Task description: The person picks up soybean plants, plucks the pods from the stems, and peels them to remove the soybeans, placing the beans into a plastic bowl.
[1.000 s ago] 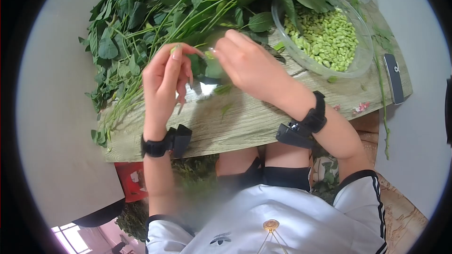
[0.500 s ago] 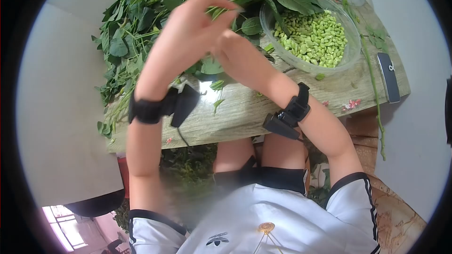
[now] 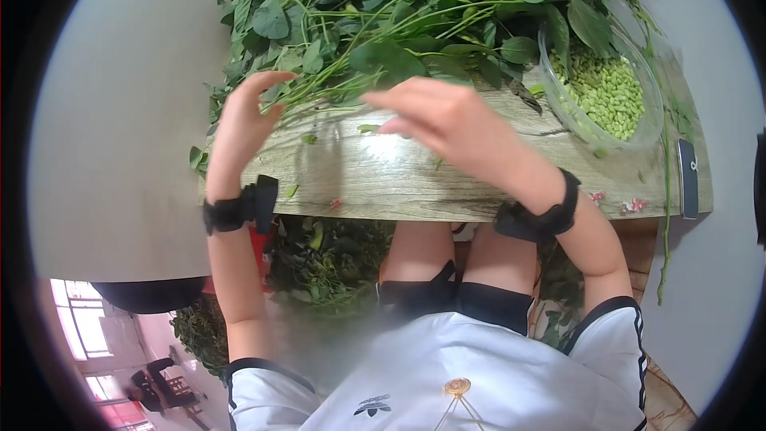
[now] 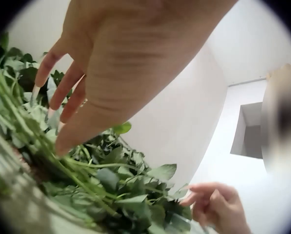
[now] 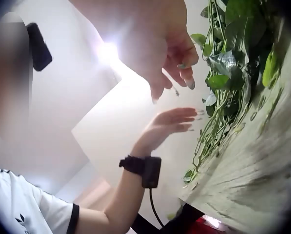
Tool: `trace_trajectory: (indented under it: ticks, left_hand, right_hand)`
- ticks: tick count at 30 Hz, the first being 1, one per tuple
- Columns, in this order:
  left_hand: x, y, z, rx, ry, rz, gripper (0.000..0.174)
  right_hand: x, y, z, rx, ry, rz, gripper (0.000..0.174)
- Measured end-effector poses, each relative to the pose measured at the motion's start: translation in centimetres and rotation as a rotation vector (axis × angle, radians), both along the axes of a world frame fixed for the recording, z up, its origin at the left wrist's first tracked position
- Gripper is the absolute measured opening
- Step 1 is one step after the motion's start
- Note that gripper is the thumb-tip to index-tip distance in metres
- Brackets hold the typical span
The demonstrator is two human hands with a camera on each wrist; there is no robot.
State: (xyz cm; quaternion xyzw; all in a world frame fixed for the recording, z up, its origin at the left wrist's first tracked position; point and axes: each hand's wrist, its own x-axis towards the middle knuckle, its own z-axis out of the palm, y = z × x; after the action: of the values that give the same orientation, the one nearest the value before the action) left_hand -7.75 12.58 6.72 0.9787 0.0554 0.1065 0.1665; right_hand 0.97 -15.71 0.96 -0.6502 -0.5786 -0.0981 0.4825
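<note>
My left hand point(image 3: 243, 128) reaches to the near left edge of a heap of leafy bean plants point(image 3: 383, 56), fingers spread and thumb apart. In the left wrist view its fingertips hang right at the green stems point(image 4: 43, 141), with nothing gripped. Over the middle of the table my right hand point(image 3: 459, 120) hovers, blurred, its fingers loosely bent and the thumb held away. A small green spot shows at its fingertips in the right wrist view; I cannot tell what it is. Shelled green beans point(image 3: 610, 100) fill part of a clear plastic bowl point(image 3: 656, 116) on the right.
A wood-grain table point(image 3: 447, 191) carries a few bits of pod point(image 3: 369, 128). Right of the bowl lies a dark phone point(image 3: 688, 179), and a long stem point(image 3: 665, 231) hangs over the edge. More plants point(image 3: 327, 263) lie on the floor below. White walls flank the table.
The hands were close together at small green pieces; the left then rose across the right hand, and has now come down left to the stems. The view has shifted, with the hands farther apart.
</note>
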Motion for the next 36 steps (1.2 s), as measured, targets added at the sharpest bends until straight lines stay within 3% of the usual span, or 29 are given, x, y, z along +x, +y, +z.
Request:
trace_trajectory:
  ticks: [2, 6, 7, 10, 12, 14, 15, 16, 20, 22, 26, 28, 30, 33, 35, 36]
  left_hand:
    - [0.1, -0.1, -2.6, 0.102, -0.101, -0.108, 0.046]
    - [1.5, 0.3, -6.7, 0.346, -0.114, 0.015, 0.046]
    - [2.0, 0.6, -7.3, 0.363, -0.228, 0.001, 0.031]
    - [3.6, 2.8, -7.3, 0.459, -0.335, -0.081, 0.016]
    - [4.4, 4.0, -6.0, 0.379, -0.368, -0.135, 0.013]
    - [4.8, 4.7, -4.4, -0.002, -0.188, -0.027, 0.021]
    - [5.3, 6.1, -4.3, -0.097, -0.18, -0.097, 0.027]
    - [5.2, 5.8, -2.6, -0.094, -0.016, -0.036, 0.031]
    - [4.7, 6.3, -0.4, -0.285, 0.081, -0.133, 0.038]
    - [4.8, 8.7, 0.4, -0.322, 0.359, -0.166, 0.037]
    - [3.8, 9.6, -1.0, -0.551, 0.36, -0.152, 0.039]
    - [3.9, 9.6, -1.6, -0.105, 0.319, 0.013, 0.041]
    - [3.5, 8.7, -3.2, -0.019, 0.098, 0.015, 0.041]
    - [2.4, 5.1, -3.2, 0.018, 0.034, -0.021, 0.044]
    - [1.7, 1.2, -2.5, 0.22, -0.22, -0.181, 0.062]
    - [1.6, -0.4, -2.3, 0.217, -0.221, -0.183, 0.062]
  right_hand:
    - [1.0, -1.0, 0.4, -0.024, 0.03, -0.143, 0.027]
    - [2.2, -2.3, 0.7, -0.085, 0.096, -0.235, 0.019]
    - [2.6, -2.6, 0.5, -0.118, 0.094, -0.306, 0.019]
    - [3.8, -3.6, -0.2, -0.201, 0.082, -0.426, 0.02]
    - [4.3, -4.1, -0.4, -0.228, 0.101, -0.507, 0.02]
    - [4.8, -4.5, -0.3, -0.221, 0.137, -0.524, 0.023]
    - [5.0, -4.6, -0.2, -0.21, 0.129, -0.548, 0.023]
    - [5.2, -4.8, -0.1, -0.2, 0.122, -0.571, 0.022]
    - [6.1, -5.2, -0.2, -0.151, 0.061, -0.604, 0.019]
    - [6.4, -5.4, -0.3, -0.146, 0.036, -0.618, 0.018]
    - [6.2, -5.7, -0.6, -0.14, 0.055, -0.638, 0.02]
    - [5.7, -5.5, -0.5, -0.171, 0.088, -0.644, 0.021]
    - [4.9, -4.8, -0.3, -0.28, 0.15, -0.66, 0.026]
    - [3.4, -3.8, 0.7, -0.359, 0.118, -0.681, 0.031]
    - [2.8, -3.5, 0.8, -0.445, 0.05, -0.681, 0.031]
    - [2.3, -3.3, 1.2, -0.447, 0.049, -0.683, 0.031]
